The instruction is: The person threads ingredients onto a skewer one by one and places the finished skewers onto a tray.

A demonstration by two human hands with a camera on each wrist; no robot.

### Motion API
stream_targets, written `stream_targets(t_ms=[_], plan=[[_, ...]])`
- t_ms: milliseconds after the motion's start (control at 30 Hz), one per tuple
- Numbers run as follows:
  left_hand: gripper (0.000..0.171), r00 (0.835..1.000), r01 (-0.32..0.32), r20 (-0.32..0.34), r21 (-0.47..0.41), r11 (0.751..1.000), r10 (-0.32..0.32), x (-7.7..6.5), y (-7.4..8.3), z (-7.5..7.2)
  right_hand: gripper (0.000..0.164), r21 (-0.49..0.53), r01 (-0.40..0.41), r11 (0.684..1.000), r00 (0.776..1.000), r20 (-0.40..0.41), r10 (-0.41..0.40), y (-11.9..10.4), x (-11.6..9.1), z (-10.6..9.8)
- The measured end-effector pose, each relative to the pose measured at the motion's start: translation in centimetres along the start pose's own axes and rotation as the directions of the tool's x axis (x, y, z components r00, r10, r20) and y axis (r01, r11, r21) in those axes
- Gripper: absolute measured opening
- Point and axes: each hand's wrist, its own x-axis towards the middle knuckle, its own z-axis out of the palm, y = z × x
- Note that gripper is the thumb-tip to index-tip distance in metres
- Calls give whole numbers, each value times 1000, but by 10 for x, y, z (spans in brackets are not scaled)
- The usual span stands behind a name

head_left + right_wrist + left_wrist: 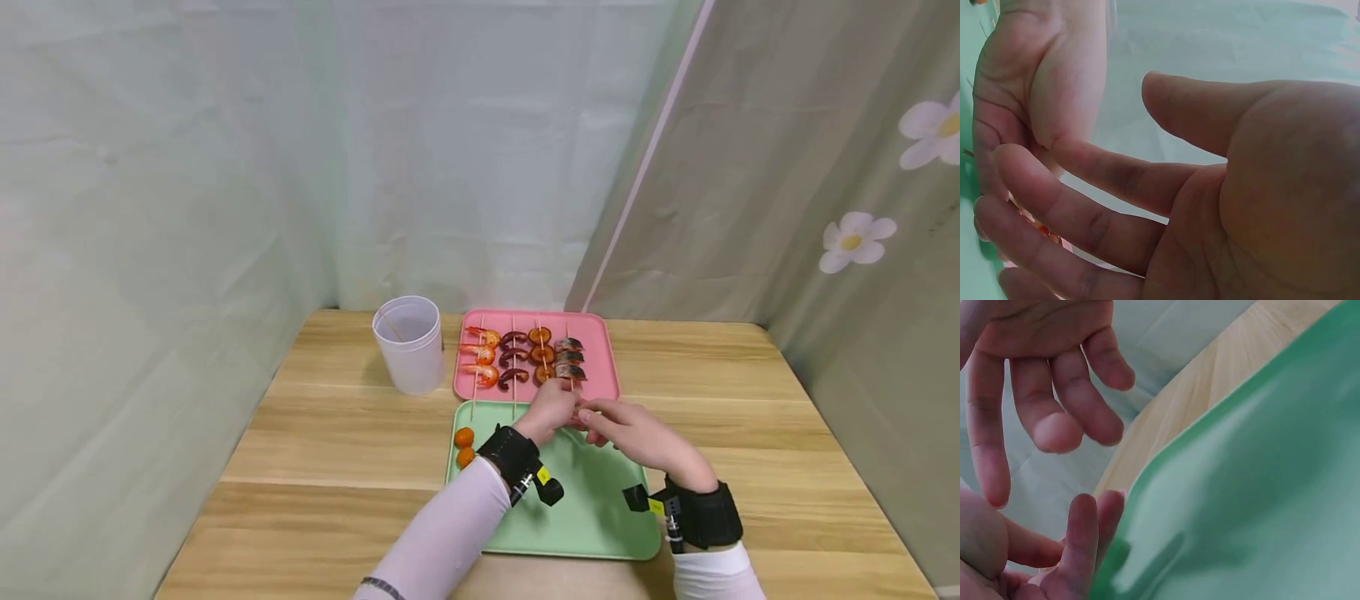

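My left hand (553,408) is at the near end of a skewer of dark-skinned fish pieces (570,358) on the pink tray, pinching its stick. In the left wrist view its thumb and fingers bunch at the lower left; the stick is mostly hidden there. Close beside it, my right hand (637,433) holds nothing. Its relaxed fingers (1085,228) reach to the left hand in the right wrist view. Further left on the pink tray (600,333) lie skewers of mushroom slices (542,354), dark curled tentacles (513,356) and prawns (480,356).
Under both hands is a green tray (577,533), overlapping the pink tray's near edge in view. Orange balls (465,437) lie along its left side. A white bucket (412,354) with a thin stick inside stands left of the pink tray. Curtains surround the wooden table (337,450).
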Motion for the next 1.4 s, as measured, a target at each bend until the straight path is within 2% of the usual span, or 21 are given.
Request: stream_targets(t_ms=[100, 233, 500, 700, 800, 933, 1000, 1133, 1267, 1400], plan=[[27, 1000, -22, -4, 54, 998, 22, -2, 1, -2, 42, -8, 5, 1000, 1000, 2, -5, -1, 0, -1], [21, 1000, -17, -23, 114, 993, 20, -3, -1, -2, 44, -16, -4, 1000, 1000, 4, 4, -2, 0, 0], [18, 999, -4, -46, 86, 996, 8, 0, -4, -1, 42, -19, 9, 1000, 1000, 7, -9, -3, 1, 0], [21, 998, -14, -65, 136, 991, 23, -3, -6, -4, 39, -8, 33, 999, 999, 18, -33, -5, 2, 1], [23, 999, -7, -39, 121, 993, 12, -8, -4, -6, 42, -14, 28, 1000, 999, 19, -28, -5, 2, 0], [29, 1000, 10, 26, 37, 999, -11, -15, 2, -10, 45, -14, 8, 1000, 1000, 13, -8, -6, 1, -2], [33, 999, 14, 43, 40, 999, -16, -18, 5, -11, 46, -7, 3, 1000, 1000, 14, -3, -6, 0, -3], [35, 999, 9, 34, 173, 985, -15, -23, 11, -14, 45, 8, 7, 1000, 1000, 17, -8, -7, -1, -3], [31, 999, -35, 46, 328, 944, 21, -26, 14, -19, 44, 9, 7, 1000, 1000, 12, -7, -7, -2, -3], [31, 995, -80, 81, 391, 917, 52, -35, 16, -29, 46, -8, 5, 1000, 1000, 7, -5, -5, 0, -2]])
